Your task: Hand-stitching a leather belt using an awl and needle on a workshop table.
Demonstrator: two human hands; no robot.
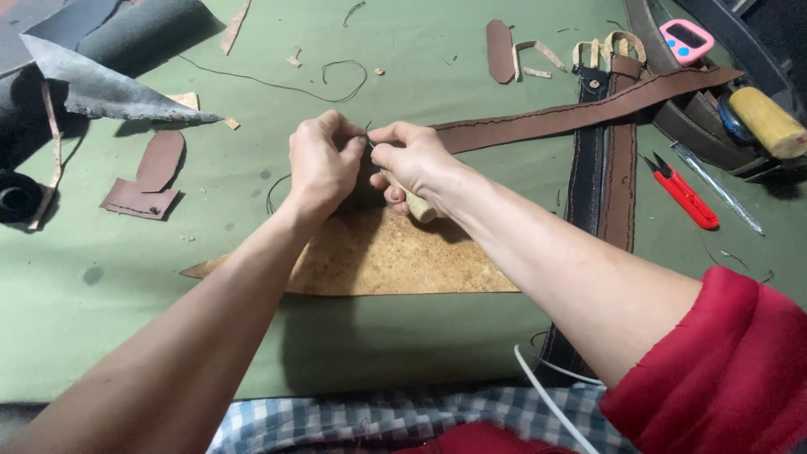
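**Both hands pinched at the end of a brown leather strap**

My left hand (324, 164) sits at the centre of the frame, fingers curled shut, its fingertips pinched together right where they meet my right hand (416, 160). My right hand is closed around a pale wooden tool handle (412, 202), whose butt end sticks out below my palm; the tool's tip is hidden between my fingers, so I cannot tell what it touches. The long brown leather strap (580, 113) runs from my fingertips up toward the upper right of the frame, its near end covered by my hands. Under my wrists lies a tan cork-like sheet (395, 256) on the green work mat (126, 286).

To the right, 2 dark belts (609, 168) lie side by side, running up and down under the strap. Red thread snips (683, 192) lie just right of them, with a pink timer (687, 39) in the upper right corner. Brown leather offcuts (150, 176) rest at the left, below a grey pointed scrap (109, 88). A thin dark thread (332, 80) loops across the mat above my hands.
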